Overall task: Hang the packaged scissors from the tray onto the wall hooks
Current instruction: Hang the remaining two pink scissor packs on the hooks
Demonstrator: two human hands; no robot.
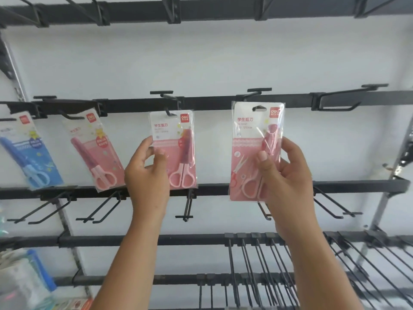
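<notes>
My right hand (283, 173) grips a pink scissors pack (250, 130) by its lower right side, holding it upright just below a black wall hook (257, 91); the pack's hang hole sits under the hook's tip. My left hand (147, 175) pinches the left edge of a second pink scissors pack (176, 139), which hangs on the middle hook (166, 96). Further left, a third pink pack (96, 151) and a blue scissors pack (29, 153) hang tilted on their hooks. No tray shows in this view.
Black rails cross the white wall. A bare hook (348, 97) juts out to the right, and several bare hooks (107, 209) hang from the rail below. Long wire prongs (268, 271) fill the lower right. Blurred packaged goods (22, 283) sit at the lower left.
</notes>
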